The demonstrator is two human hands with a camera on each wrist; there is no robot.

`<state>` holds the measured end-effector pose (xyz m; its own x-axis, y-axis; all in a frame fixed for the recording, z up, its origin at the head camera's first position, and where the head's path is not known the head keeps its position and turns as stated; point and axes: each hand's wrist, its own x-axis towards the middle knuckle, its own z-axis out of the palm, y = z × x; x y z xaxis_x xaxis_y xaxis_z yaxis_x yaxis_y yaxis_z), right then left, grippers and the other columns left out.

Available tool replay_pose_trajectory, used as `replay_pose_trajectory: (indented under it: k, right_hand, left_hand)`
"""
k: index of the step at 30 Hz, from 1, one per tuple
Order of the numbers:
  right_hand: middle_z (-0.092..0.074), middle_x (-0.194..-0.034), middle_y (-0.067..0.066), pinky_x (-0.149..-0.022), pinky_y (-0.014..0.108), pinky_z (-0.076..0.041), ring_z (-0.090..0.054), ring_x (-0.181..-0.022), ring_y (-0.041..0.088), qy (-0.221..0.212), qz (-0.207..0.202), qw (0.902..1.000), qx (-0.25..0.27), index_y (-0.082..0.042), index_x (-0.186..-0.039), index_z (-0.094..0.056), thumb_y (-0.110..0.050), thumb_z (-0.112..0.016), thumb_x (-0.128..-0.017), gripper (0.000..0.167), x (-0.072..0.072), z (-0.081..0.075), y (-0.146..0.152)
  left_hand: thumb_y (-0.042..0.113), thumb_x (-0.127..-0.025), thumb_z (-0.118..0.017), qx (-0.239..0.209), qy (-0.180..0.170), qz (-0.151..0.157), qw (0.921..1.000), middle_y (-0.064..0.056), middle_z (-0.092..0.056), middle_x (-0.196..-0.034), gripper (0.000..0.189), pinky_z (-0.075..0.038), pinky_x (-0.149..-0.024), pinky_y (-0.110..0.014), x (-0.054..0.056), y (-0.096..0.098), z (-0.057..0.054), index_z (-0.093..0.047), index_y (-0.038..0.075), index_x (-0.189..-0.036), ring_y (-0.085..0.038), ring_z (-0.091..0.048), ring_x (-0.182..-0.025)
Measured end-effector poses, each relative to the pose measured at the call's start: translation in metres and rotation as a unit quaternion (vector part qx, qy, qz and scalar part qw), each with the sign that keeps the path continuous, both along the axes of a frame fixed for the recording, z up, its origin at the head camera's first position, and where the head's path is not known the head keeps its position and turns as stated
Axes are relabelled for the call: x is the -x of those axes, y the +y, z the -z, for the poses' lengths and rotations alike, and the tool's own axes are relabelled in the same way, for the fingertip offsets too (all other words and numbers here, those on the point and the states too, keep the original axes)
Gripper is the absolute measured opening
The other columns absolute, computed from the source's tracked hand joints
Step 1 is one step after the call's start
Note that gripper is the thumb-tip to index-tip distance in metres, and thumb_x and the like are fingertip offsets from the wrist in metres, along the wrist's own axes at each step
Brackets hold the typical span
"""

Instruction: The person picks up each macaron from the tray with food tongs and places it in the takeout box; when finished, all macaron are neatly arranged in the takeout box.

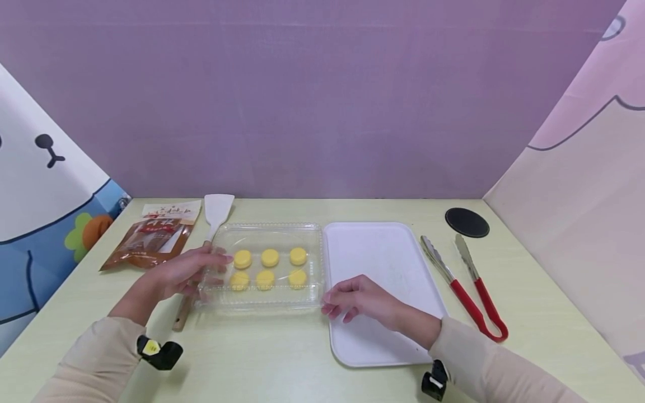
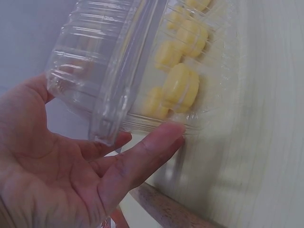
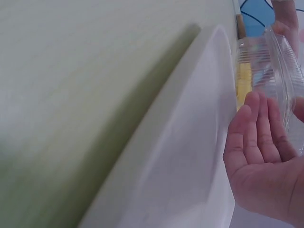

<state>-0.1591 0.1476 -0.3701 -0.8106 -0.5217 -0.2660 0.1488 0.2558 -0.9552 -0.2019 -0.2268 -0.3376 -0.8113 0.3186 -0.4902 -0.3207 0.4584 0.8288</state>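
A clear plastic box [image 1: 272, 238] with a ribbed rim and a lid holds several yellow macarons [image 1: 270, 257] in two rows. My left hand [image 1: 183, 271] grips the box's left side, its thumb and fingers on either side of the plastic edge in the left wrist view. At the near right corner, my right hand [image 1: 365, 302] holds the box's edge between thumb and fingers, above a white tray [image 1: 378, 246]. In the right wrist view, the right fingers [image 3: 263, 135] lie along the box's side. A spatula [image 1: 218, 211] with a wooden handle lies partly behind the left hand.
A brown food packet [image 1: 156, 232] lies at the left. Metal tongs with red handles [image 1: 468, 302] rest spread beside the tray's right side. Behind them lies a round black disc [image 1: 467, 222]. A purple backdrop [image 1: 312, 101] closes off the table's far edge.
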Motion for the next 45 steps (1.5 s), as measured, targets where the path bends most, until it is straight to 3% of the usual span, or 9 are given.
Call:
replay_pose_trajectory:
  k: [10,27,37,42,45]
  right_hand:
    - [-0.077,-0.097,0.012,-0.074,0.028,-0.058,-0.072,-0.087,0.015,-0.007,0.011,0.9992,0.037,0.011,-0.104,-0.071,-0.013,-0.066,-0.094,0.027,0.0,0.005,-0.003]
    - [-0.077,-0.097,0.013,-0.073,0.028,-0.056,-0.073,-0.088,0.016,0.0,0.024,0.9995,0.022,0.008,-0.101,-0.072,-0.014,-0.067,-0.094,0.024,-0.003,0.004,-0.005]
    - [-0.077,-0.098,0.013,-0.073,0.028,-0.056,-0.073,-0.089,0.018,0.001,0.023,0.9996,0.015,0.006,-0.101,-0.072,-0.016,-0.066,-0.094,0.024,-0.003,0.004,-0.004]
    - [-0.077,-0.097,0.013,-0.073,0.028,-0.055,-0.073,-0.088,0.018,-0.001,0.031,0.9994,0.017,0.007,-0.102,-0.072,-0.016,-0.067,-0.094,0.025,-0.004,0.003,-0.005]
    - [-0.077,-0.097,0.013,-0.072,0.028,-0.055,-0.073,-0.087,0.018,0.0,0.034,0.9993,0.019,0.007,-0.102,-0.072,-0.016,-0.067,-0.095,0.024,-0.005,0.003,-0.005]
  left_hand:
    - [0.047,-0.102,-0.054,0.0,-0.001,0.002,1.0,-0.033,-0.028,-0.158,0.089,-0.058,-0.091,-0.046,0.0,0.002,0.0,-0.008,-0.004,-0.16,-0.048,-0.043,-0.138]
    - [0.049,-0.102,-0.053,0.009,0.005,0.008,0.9999,-0.033,-0.028,-0.158,0.09,-0.057,-0.091,-0.047,0.0,0.0,0.0,-0.008,-0.004,-0.16,-0.048,-0.043,-0.138]
    - [0.063,-0.102,-0.042,0.1,0.043,0.036,0.9934,-0.038,-0.017,-0.159,0.099,-0.051,-0.098,-0.06,-0.005,-0.009,-0.001,-0.003,-0.008,-0.159,-0.054,-0.033,-0.138]
    - [0.062,-0.106,-0.028,0.095,0.056,0.045,0.9928,-0.038,-0.026,-0.153,0.087,-0.055,-0.094,-0.055,-0.011,-0.019,-0.002,-0.018,-0.007,-0.158,-0.054,-0.037,-0.135]
    - [0.054,-0.108,-0.03,0.081,0.058,0.044,0.9941,-0.036,-0.037,-0.147,0.079,-0.058,-0.09,-0.051,-0.016,-0.026,-0.002,-0.023,-0.009,-0.156,-0.049,-0.048,-0.127]
